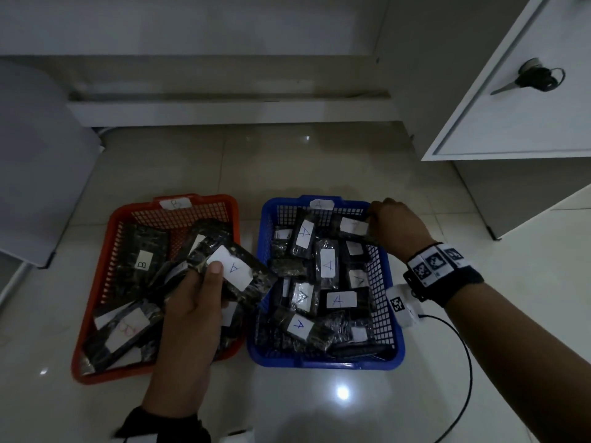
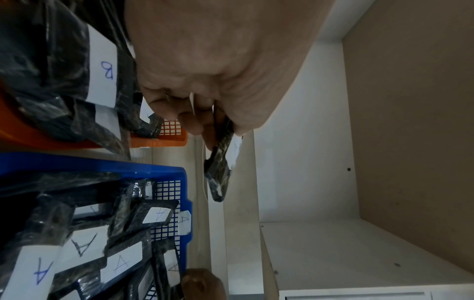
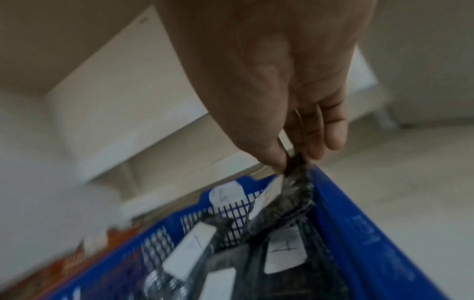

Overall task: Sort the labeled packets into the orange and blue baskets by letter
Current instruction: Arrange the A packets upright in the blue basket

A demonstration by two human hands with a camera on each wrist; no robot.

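Note:
An orange basket (image 1: 99, 270) tagged B sits on the left, a blue basket (image 1: 391, 353) tagged A on the right; both hold several dark packets with white labels. My left hand (image 1: 195, 302) hovers over the orange basket and grips a dark packet labelled A (image 1: 235, 270), thumb on its label; the same packet (image 2: 220, 168) hangs from my fingers in the left wrist view. At the blue basket's far right corner my right hand (image 1: 390, 225) pinches the end of another labelled packet (image 1: 351, 227), seen as a dark packet (image 3: 295, 192) in the blurred right wrist view.
The baskets stand side by side on a glossy tiled floor (image 1: 319, 404). A white cabinet (image 1: 527, 107) with a key in its lock stands at the right, a low white ledge (image 1: 224, 110) behind. A black cable (image 1: 463, 372) runs from my right wrist.

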